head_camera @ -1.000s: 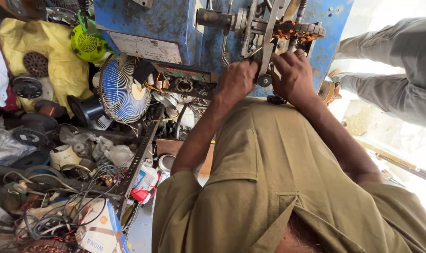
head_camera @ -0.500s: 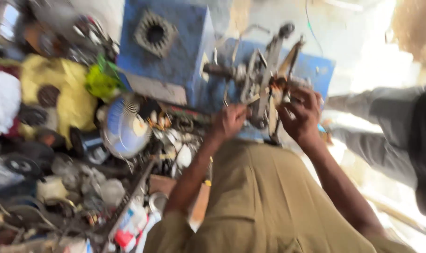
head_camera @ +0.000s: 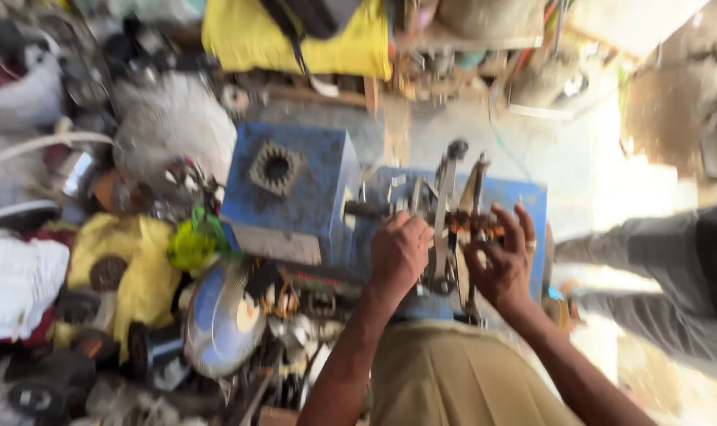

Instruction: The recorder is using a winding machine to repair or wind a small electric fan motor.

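A blue metal machine (head_camera: 291,189) stands in front of me, with a grey metal winding frame (head_camera: 447,207) mounted on its shaft. My left hand (head_camera: 399,251) is curled around the lower left side of that frame, beside the shaft. My right hand (head_camera: 500,260) grips the frame's right side, where copper-coloured wire (head_camera: 473,223) sits between the arms. My khaki trousers (head_camera: 457,379) fill the bottom of the view. The picture is blurred, so the fingers' exact hold is unclear.
Heaps of motor parts, wires and a blue fan (head_camera: 220,319) lie at the left. Yellow cloth bundles (head_camera: 133,260) sit beside the machine. Another person's legs in grey trousers (head_camera: 650,268) stretch in from the right. A yellow bag (head_camera: 295,35) hangs at the top.
The view has tilted up, so the machine and my hands sit lower in the picture and more of the far clutter shows. Both hands stay on the winding frame.
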